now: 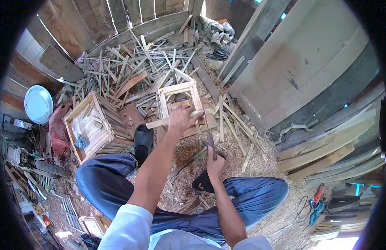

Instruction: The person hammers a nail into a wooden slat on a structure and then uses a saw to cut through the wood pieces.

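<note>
Here's the pale, slim wooden strip [156, 123], across the near side of the square wooden frame [196, 95], its middle hidden under the flattened left hand [181, 119]. Near right, the right hand [216, 166] is clenched round a long dark blade [211, 142], handle mostly covered; whether it's touching wood, I can't tell.

We wear a pale short-sleeved shirt [128, 228], dark blue trousers [103, 175] with a slight sheen, and black shoes [144, 137], the right one bearing a small orange mark [200, 186].
</note>
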`<action>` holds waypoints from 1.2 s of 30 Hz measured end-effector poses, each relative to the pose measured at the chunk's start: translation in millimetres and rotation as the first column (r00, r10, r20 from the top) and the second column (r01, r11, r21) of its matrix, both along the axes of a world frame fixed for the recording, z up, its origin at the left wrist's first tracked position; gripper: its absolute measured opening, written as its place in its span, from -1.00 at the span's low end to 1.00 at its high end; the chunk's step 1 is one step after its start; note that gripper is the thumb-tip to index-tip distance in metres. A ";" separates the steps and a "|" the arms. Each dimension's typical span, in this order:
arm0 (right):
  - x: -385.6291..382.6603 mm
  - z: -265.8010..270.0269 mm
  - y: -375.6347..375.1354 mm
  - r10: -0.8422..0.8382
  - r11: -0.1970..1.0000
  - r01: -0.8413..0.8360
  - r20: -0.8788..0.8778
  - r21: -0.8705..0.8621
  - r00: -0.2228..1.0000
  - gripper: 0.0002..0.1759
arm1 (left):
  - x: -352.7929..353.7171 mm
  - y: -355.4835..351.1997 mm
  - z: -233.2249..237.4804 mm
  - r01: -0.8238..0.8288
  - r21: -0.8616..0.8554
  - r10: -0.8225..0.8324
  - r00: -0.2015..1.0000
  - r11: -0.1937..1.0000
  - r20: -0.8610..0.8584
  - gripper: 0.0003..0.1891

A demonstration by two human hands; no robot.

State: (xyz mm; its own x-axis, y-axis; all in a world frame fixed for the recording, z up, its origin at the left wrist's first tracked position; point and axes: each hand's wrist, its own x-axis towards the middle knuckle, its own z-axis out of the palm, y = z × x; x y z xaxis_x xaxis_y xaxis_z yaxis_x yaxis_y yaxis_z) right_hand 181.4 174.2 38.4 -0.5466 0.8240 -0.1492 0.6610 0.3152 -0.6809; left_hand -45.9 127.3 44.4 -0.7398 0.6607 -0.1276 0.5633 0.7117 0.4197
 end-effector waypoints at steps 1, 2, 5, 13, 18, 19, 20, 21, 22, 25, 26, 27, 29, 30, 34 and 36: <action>10.2 -2.7 -2.3 0.074 0.995 -0.069 -0.077 0.066 0.994 -0.44 | 4.2 1.7 -8.4 0.004 -0.043 -0.008 0.997 0.999 -0.077 -0.33; 22.9 -7.1 -14.0 0.075 0.995 -0.070 -0.091 0.065 0.993 -0.44 | 0.6 0.3 -13.6 0.002 -0.045 -0.007 0.996 0.999 -0.092 -0.33; 36.4 1.7 -30.2 -0.127 0.988 0.144 -0.265 0.048 0.956 -0.33 | -0.4 2.4 -7.3 0.001 -0.001 -0.001 0.996 1.000 -0.094 -0.30; 39.3 31.7 16.0 0.011 0.994 -0.016 -0.052 -0.106 0.999 -0.41 | -11.5 12.1 -15.9 -0.066 -0.034 0.065 0.997 0.997 -0.043 -0.34; 52.0 86.8 17.0 0.248 0.950 -0.282 -0.231 -0.131 0.941 -0.59 | -10.8 3.1 -4.3 -0.050 0.032 0.049 0.998 0.998 0.024 -0.30; 51.9 90.6 16.7 0.244 0.946 -0.280 -0.214 -0.161 0.946 -0.58 | -10.0 2.4 -5.5 -0.034 0.003 0.034 0.999 0.999 0.034 -0.29; 50.9 93.9 16.6 0.238 0.943 -0.276 -0.201 -0.187 0.950 -0.58 | -10.7 2.9 -4.7 -0.016 -0.024 0.016 0.999 1.000 0.039 -0.27; 48.2 93.6 15.8 0.255 0.960 -0.272 -0.199 -0.060 0.946 -0.57 | -11.0 1.4 -5.8 -0.020 -0.013 0.020 0.999 1.000 0.031 -0.27; 48.4 96.7 13.2 0.261 0.960 -0.275 -0.203 -0.048 0.944 -0.57 | -9.8 -2.2 -7.4 -0.005 -0.008 0.005 0.999 1.000 0.032 -0.25; 53.3 107.0 -0.4 0.125 0.985 -0.148 -0.226 -0.089 0.966 -0.54 | -0.6 -8.2 -20.5 0.086 0.009 -0.086 0.996 0.996 -0.016 -0.22; 55.8 107.9 -4.8 0.114 0.985 -0.139 -0.222 -0.099 0.968 -0.54 | 3.8 -12.3 -28.3 0.165 0.011 -0.164 0.985 0.986 -0.060 -0.20; 56.7 108.8 -8.6 0.065 0.985 -0.103 -0.254 -0.139 0.965 -0.52 | 10.0 -12.4 -13.7 0.226 -0.008 -0.226 0.974 0.974 0.012 -0.17; 54.6 107.3 -11.6 0.049 0.992 -0.078 -0.278 -0.096 0.959 -0.47 | 8.3 -4.9 -11.0 0.241 -0.060 -0.239 0.970 0.969 0.041 -0.18; 51.9 105.8 -12.5 0.042 0.993 -0.070 -0.273 -0.093 0.961 -0.47 | 7.1 0.2 -8.7 0.244 -0.103 -0.239 0.969 0.964 0.061 -0.19; 40.0 103.5 -17.6 -0.001 0.986 -0.040 -0.251 -0.160 0.968 -0.47 | -1.0 -6.9 -3.8 0.241 -0.082 -0.236 0.970 0.967 0.063 -0.23; 34.8 104.2 -18.9 -0.010 0.988 -0.024 -0.222 -0.150 0.975 -0.47 | 5.9 -6.5 -7.9 0.260 0.027 -0.256 0.962 0.965 -0.098 -0.27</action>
